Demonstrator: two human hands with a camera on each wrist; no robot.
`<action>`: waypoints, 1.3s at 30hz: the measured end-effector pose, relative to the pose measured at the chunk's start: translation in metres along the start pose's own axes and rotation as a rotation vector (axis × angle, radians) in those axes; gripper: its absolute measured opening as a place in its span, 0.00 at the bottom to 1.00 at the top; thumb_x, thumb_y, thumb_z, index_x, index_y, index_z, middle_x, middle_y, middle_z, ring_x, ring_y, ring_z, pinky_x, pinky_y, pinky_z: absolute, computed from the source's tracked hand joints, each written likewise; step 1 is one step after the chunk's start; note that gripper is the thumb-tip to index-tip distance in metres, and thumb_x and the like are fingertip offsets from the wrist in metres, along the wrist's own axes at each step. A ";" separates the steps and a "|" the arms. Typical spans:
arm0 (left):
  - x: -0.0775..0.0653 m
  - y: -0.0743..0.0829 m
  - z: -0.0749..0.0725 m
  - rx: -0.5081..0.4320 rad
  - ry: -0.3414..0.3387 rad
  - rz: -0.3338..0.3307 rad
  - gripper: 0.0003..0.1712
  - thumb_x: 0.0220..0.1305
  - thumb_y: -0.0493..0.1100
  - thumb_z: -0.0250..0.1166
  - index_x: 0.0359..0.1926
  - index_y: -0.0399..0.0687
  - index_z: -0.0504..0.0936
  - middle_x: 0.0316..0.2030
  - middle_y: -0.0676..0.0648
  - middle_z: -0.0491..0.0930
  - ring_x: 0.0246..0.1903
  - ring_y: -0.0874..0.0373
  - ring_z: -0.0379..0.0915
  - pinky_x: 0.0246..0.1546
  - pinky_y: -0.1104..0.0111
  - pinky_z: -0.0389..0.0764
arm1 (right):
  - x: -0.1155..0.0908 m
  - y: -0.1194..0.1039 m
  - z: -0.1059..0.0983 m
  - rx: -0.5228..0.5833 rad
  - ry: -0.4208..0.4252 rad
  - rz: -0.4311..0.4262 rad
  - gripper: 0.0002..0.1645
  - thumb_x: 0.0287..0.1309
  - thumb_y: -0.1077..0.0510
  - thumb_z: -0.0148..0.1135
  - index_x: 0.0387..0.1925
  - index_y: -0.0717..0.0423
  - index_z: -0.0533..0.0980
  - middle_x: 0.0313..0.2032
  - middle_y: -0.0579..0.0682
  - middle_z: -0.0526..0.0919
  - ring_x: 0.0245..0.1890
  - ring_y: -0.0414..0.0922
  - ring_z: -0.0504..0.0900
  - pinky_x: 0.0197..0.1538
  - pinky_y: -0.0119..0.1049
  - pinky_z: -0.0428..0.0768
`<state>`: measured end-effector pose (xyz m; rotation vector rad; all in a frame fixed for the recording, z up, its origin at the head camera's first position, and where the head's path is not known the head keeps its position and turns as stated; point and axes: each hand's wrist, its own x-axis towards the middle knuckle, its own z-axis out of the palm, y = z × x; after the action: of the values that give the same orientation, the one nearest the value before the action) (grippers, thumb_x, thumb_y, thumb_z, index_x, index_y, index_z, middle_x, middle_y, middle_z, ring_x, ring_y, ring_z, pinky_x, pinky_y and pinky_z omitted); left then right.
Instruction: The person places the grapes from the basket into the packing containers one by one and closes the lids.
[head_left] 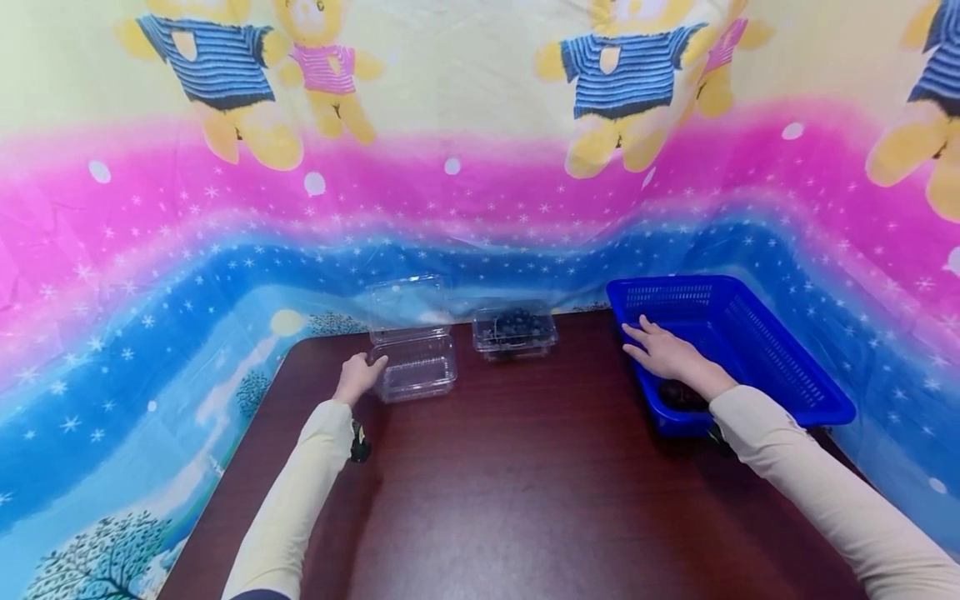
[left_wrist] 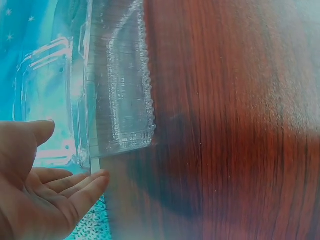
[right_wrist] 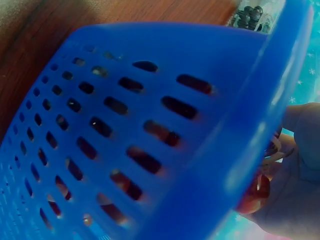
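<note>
An open, clear plastic clamshell box (head_left: 416, 371) stands at the table's back left, its lid (head_left: 408, 308) tilted up. My left hand (head_left: 356, 379) is at its left edge, thumb apart from the loosely bent fingers. In the left wrist view the fingertips (left_wrist: 102, 180) lie right by the box's hinge corner. My right hand (head_left: 670, 354) reaches over the left side of a blue plastic basket (head_left: 783, 350), fingers spread. Below its wrist lies dark red fruit (head_left: 678, 395). In the right wrist view a round, glossy red fruit (right_wrist: 255, 195) shows by the hand, partly hidden by the basket rim.
A second clear box (head_left: 516, 343) with dark round berries (head_left: 519, 321) stands at the table's back edge, between the open clamshell and the basket. The brown wooden table (head_left: 480, 492) ends against a patterned cloth (head_left: 450, 200) hanging behind and at the sides.
</note>
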<state>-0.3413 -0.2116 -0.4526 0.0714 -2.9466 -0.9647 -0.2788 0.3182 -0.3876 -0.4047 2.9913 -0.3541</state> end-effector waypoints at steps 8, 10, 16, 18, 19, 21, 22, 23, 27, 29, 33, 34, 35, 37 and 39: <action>-0.002 -0.003 -0.003 -0.100 -0.058 -0.112 0.37 0.68 0.53 0.51 0.61 0.21 0.61 0.59 0.24 0.63 0.58 0.33 0.63 0.57 0.49 0.68 | -0.005 0.004 -0.001 0.009 -0.012 0.017 0.36 0.70 0.42 0.38 0.70 0.58 0.50 0.68 0.72 0.42 0.63 0.71 0.54 0.54 0.64 0.66; -0.002 -0.004 -0.003 -0.181 -0.070 -0.138 0.38 0.67 0.53 0.52 0.62 0.22 0.60 0.59 0.24 0.63 0.54 0.35 0.68 0.53 0.52 0.74 | -0.006 0.006 -0.001 0.009 -0.013 0.029 0.36 0.70 0.43 0.39 0.71 0.58 0.50 0.68 0.72 0.42 0.62 0.71 0.55 0.54 0.65 0.66; 0.005 -0.018 0.002 -0.533 -0.134 -0.191 0.42 0.63 0.52 0.59 0.64 0.22 0.57 0.58 0.24 0.63 0.40 0.42 0.79 0.36 0.59 0.83 | -0.008 0.012 -0.001 0.018 -0.009 0.040 0.36 0.70 0.44 0.39 0.70 0.58 0.50 0.67 0.73 0.44 0.62 0.71 0.55 0.55 0.65 0.64; 0.007 -0.022 0.003 -0.575 -0.155 -0.206 0.42 0.63 0.52 0.60 0.64 0.23 0.57 0.59 0.25 0.63 0.40 0.42 0.80 0.36 0.59 0.83 | -0.009 0.013 -0.001 0.026 -0.005 0.035 0.35 0.70 0.44 0.38 0.70 0.59 0.51 0.67 0.73 0.44 0.62 0.71 0.54 0.56 0.66 0.62; 0.008 -0.023 0.003 -0.589 -0.168 -0.208 0.42 0.63 0.52 0.59 0.64 0.23 0.56 0.60 0.26 0.63 0.42 0.41 0.79 0.38 0.58 0.83 | -0.010 0.013 -0.001 0.031 -0.004 0.032 0.35 0.70 0.44 0.38 0.70 0.59 0.51 0.67 0.73 0.45 0.63 0.71 0.54 0.57 0.66 0.61; 0.006 -0.022 0.002 -0.603 -0.174 -0.219 0.39 0.65 0.50 0.57 0.64 0.23 0.57 0.60 0.26 0.64 0.45 0.38 0.77 0.40 0.56 0.82 | -0.011 0.013 -0.003 0.044 0.000 0.025 0.35 0.70 0.45 0.38 0.70 0.60 0.52 0.67 0.73 0.46 0.63 0.70 0.53 0.59 0.66 0.59; 0.004 -0.020 0.001 -0.608 -0.177 -0.225 0.38 0.66 0.49 0.56 0.65 0.24 0.56 0.60 0.27 0.64 0.47 0.37 0.76 0.41 0.56 0.82 | -0.012 0.013 -0.003 0.048 0.001 0.023 0.34 0.70 0.45 0.38 0.70 0.60 0.52 0.67 0.73 0.46 0.64 0.70 0.52 0.60 0.66 0.58; 0.001 -0.014 -0.001 -0.596 -0.180 -0.252 0.35 0.68 0.47 0.53 0.66 0.25 0.55 0.62 0.28 0.62 0.51 0.37 0.73 0.44 0.56 0.80 | -0.012 0.013 -0.004 0.055 0.001 0.023 0.34 0.70 0.45 0.38 0.69 0.60 0.53 0.67 0.73 0.46 0.64 0.70 0.52 0.60 0.66 0.57; -0.009 -0.001 -0.011 -0.630 -0.203 -0.280 0.30 0.71 0.41 0.49 0.66 0.25 0.54 0.61 0.25 0.62 0.54 0.36 0.70 0.47 0.55 0.79 | -0.012 0.011 -0.006 0.060 0.001 0.020 0.33 0.71 0.46 0.38 0.69 0.61 0.54 0.67 0.73 0.47 0.64 0.70 0.52 0.60 0.66 0.57; -0.012 0.002 -0.014 -0.649 -0.218 -0.292 0.29 0.71 0.39 0.48 0.65 0.24 0.54 0.60 0.24 0.61 0.54 0.35 0.69 0.48 0.54 0.78 | -0.012 0.011 -0.006 0.062 -0.003 0.026 0.33 0.71 0.46 0.38 0.69 0.60 0.54 0.67 0.73 0.47 0.64 0.70 0.52 0.60 0.67 0.57; -0.012 -0.002 -0.014 -0.668 -0.237 -0.293 0.28 0.70 0.37 0.47 0.65 0.23 0.55 0.59 0.22 0.62 0.52 0.35 0.71 0.49 0.53 0.77 | -0.012 0.010 -0.004 0.056 -0.004 0.027 0.33 0.71 0.45 0.37 0.69 0.60 0.55 0.67 0.73 0.47 0.64 0.70 0.52 0.60 0.67 0.57; -0.011 -0.003 -0.014 -0.668 -0.240 -0.288 0.27 0.70 0.36 0.47 0.64 0.22 0.56 0.58 0.21 0.62 0.52 0.35 0.71 0.48 0.53 0.77 | -0.013 0.010 -0.004 0.055 -0.004 0.027 0.33 0.71 0.45 0.37 0.69 0.60 0.55 0.67 0.73 0.47 0.64 0.70 0.52 0.59 0.67 0.57; -0.010 -0.005 -0.013 -0.669 -0.244 -0.283 0.27 0.70 0.36 0.47 0.64 0.22 0.56 0.58 0.21 0.62 0.52 0.35 0.71 0.48 0.53 0.78 | -0.013 0.010 -0.004 0.055 -0.002 0.026 0.33 0.71 0.45 0.37 0.69 0.60 0.55 0.67 0.73 0.48 0.64 0.70 0.53 0.59 0.67 0.57; -0.007 -0.008 -0.011 -0.673 -0.260 -0.273 0.27 0.70 0.36 0.47 0.64 0.22 0.57 0.58 0.21 0.62 0.53 0.34 0.70 0.48 0.53 0.78 | -0.015 0.011 -0.005 0.053 0.004 0.018 0.33 0.71 0.45 0.37 0.68 0.61 0.56 0.66 0.73 0.49 0.64 0.70 0.53 0.60 0.67 0.57; -0.005 -0.010 -0.009 -0.666 -0.279 -0.267 0.27 0.70 0.36 0.47 0.64 0.22 0.57 0.58 0.21 0.62 0.54 0.34 0.69 0.48 0.54 0.78 | -0.016 0.013 -0.006 0.044 0.009 0.005 0.33 0.71 0.45 0.36 0.68 0.61 0.57 0.66 0.72 0.54 0.63 0.69 0.56 0.60 0.65 0.59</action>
<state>-0.3357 -0.2245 -0.4514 0.3335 -2.7000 -2.0888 -0.2674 0.3364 -0.3834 -0.3925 2.9863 -0.4219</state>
